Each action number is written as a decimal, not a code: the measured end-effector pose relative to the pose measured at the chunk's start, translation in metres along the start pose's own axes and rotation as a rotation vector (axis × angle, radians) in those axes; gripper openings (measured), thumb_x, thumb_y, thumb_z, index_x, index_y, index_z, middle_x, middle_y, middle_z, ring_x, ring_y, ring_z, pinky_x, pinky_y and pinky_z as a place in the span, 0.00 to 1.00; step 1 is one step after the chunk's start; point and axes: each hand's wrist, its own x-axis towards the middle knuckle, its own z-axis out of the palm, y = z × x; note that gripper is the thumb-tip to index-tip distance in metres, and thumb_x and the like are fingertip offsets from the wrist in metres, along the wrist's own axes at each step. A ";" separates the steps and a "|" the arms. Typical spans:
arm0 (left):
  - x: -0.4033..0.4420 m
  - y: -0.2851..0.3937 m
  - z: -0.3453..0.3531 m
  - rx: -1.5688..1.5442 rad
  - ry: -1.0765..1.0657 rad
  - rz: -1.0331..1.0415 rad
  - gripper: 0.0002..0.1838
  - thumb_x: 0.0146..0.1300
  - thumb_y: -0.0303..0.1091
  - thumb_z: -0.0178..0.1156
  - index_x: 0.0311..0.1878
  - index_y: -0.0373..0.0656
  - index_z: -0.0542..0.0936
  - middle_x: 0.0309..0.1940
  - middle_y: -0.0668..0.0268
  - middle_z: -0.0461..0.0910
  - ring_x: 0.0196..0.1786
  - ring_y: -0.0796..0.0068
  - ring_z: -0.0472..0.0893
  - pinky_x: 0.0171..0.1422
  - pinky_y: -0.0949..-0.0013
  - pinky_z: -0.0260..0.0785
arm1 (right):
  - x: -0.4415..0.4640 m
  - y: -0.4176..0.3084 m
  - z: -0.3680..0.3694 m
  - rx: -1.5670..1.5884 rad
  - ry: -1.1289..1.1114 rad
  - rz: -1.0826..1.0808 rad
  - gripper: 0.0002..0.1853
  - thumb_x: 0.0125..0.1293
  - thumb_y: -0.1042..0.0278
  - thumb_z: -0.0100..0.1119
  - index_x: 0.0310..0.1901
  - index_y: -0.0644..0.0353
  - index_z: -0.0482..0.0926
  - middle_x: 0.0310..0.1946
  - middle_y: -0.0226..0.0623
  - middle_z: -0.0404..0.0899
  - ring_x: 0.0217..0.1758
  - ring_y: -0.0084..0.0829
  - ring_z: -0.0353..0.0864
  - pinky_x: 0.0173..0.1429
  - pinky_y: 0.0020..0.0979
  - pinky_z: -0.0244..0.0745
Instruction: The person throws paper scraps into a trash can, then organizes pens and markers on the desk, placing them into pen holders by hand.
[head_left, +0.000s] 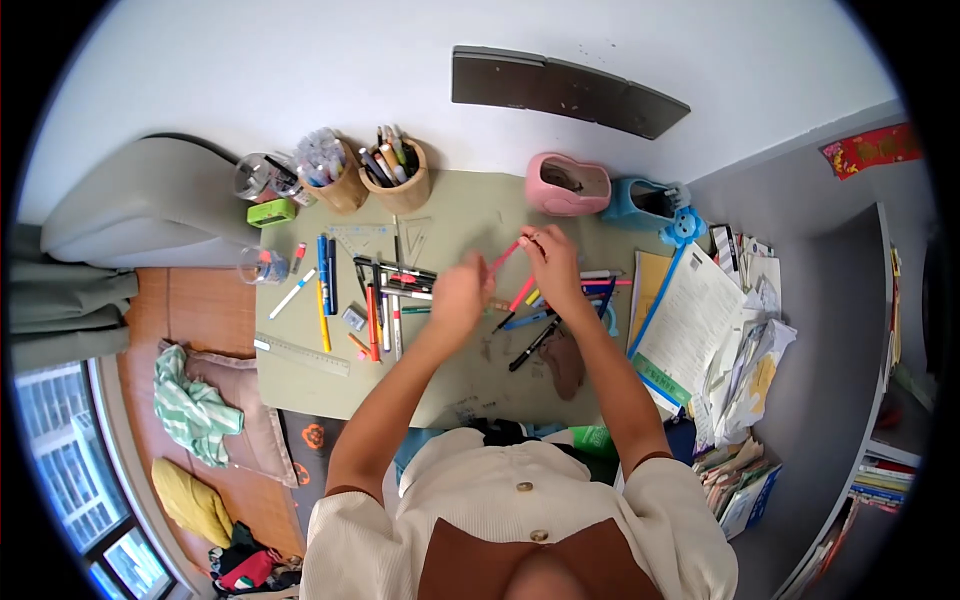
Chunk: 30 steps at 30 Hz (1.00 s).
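A slim pink pen (504,257) slants between my two hands above the middle of the desk. My right hand (552,264) pinches its upper end with closed fingers. At the lower end is my left hand (462,292), slightly blurred, its fingers curled around that end. Below my right hand lie a red pen (522,291), a black marker (534,343) and several blue pens. Just left of my left hand, a loose group of pens and pencils (396,280) covers the desk, with a red marker (373,322) and a small eraser (354,317).
Two wooden pen cups (408,188) stand at the back, left of a pink container (567,190) and a blue container (640,203). Papers (690,315) are stacked on the right. A clear ruler (302,354) and a green box (271,212) lie at left.
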 end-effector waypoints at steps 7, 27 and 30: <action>0.028 0.008 -0.118 -0.312 0.771 0.051 0.07 0.68 0.29 0.62 0.46 0.37 0.80 0.35 0.67 0.78 0.33 0.80 0.76 0.39 0.75 0.69 | 0.076 -0.093 0.051 0.335 0.099 -0.102 0.09 0.67 0.68 0.61 0.43 0.63 0.80 0.35 0.42 0.75 0.35 0.42 0.77 0.40 0.37 0.72; 0.099 -0.031 -0.121 0.022 0.594 -0.039 0.12 0.58 0.28 0.65 0.44 0.45 0.77 0.32 0.62 0.83 0.37 0.56 0.82 0.38 0.56 0.72 | 0.130 -0.125 0.096 -0.082 0.097 -0.292 0.06 0.62 0.67 0.64 0.34 0.59 0.78 0.31 0.36 0.78 0.33 0.43 0.78 0.34 0.43 0.71; 0.097 -0.036 -0.121 0.159 0.608 0.057 0.13 0.59 0.29 0.65 0.47 0.45 0.77 0.32 0.62 0.83 0.35 0.59 0.83 0.37 0.58 0.72 | 0.128 -0.115 0.105 -0.143 0.061 -0.163 0.07 0.61 0.67 0.64 0.32 0.59 0.77 0.30 0.37 0.78 0.32 0.44 0.78 0.34 0.43 0.70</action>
